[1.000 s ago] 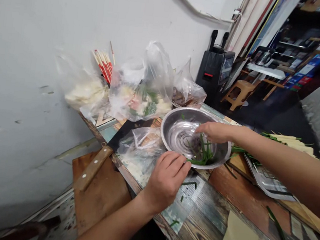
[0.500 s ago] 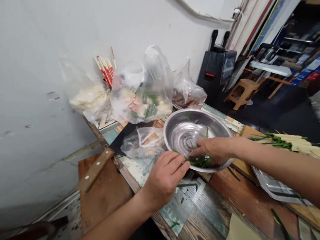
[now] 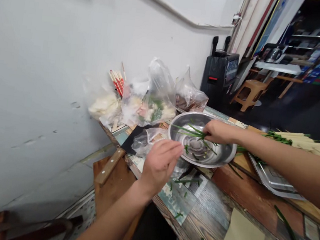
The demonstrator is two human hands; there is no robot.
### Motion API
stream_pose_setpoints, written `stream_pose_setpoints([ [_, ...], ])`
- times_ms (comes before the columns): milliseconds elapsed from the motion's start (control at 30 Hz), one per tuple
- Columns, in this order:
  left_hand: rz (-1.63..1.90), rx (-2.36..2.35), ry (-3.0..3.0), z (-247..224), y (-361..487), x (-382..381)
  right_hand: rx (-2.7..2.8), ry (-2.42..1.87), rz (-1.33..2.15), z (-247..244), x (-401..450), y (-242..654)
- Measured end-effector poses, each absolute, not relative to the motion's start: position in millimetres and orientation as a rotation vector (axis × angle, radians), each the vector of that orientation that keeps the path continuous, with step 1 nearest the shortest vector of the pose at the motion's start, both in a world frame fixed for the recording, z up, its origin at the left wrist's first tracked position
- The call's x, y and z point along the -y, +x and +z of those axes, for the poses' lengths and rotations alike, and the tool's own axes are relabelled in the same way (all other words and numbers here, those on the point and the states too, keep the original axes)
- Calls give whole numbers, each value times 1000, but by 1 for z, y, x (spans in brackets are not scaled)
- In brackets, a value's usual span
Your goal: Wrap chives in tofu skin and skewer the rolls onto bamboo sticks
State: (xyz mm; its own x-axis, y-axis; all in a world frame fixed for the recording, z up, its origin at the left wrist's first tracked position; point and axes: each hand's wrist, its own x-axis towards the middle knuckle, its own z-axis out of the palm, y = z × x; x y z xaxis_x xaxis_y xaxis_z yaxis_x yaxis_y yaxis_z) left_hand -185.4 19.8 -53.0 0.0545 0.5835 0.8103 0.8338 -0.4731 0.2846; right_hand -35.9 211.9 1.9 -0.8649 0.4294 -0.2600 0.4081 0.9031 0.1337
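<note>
A bunch of long green chives (image 3: 192, 131) is in the fingers of my right hand (image 3: 217, 131), raised over the steel bowl (image 3: 204, 164). The leaves point left across the bowl, and a few bits of green lie on its bottom. My left hand (image 3: 162, 161) hovers at the near left rim, its fingers pressed together and partly hidden behind the back of the hand. A small green piece (image 3: 186, 149) shows just past those fingertips. Whether it is held, I cannot make out.
Left of the bowl lie a cleaver (image 3: 112, 164) and a plastic bag (image 3: 146, 139). Filled bags (image 3: 159, 100) stand by the wall. At right, a metal tray (image 3: 268, 184) is beside rolls tied with green (image 3: 300, 141). Green scraps and a beige sheet (image 3: 244, 239) lie in front.
My right hand has risen from the bowl's bottom with chives in its fingers. My left hand has come off the near rim slightly. The view has shifted a little.
</note>
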Motion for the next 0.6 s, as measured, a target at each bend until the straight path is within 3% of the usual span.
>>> stream_pose_setpoints([
  [233,-674,1578,-1959,-24,-171,-55,-2781,553,143,45,-189,-49],
  [400,-572,1706,-2064,-22,-166,-78,-2788,656,8,66,-181,-46],
  [600,-379,1972,-2268,-6,-163,-102,-2773,644,242,63,-186,-44],
])
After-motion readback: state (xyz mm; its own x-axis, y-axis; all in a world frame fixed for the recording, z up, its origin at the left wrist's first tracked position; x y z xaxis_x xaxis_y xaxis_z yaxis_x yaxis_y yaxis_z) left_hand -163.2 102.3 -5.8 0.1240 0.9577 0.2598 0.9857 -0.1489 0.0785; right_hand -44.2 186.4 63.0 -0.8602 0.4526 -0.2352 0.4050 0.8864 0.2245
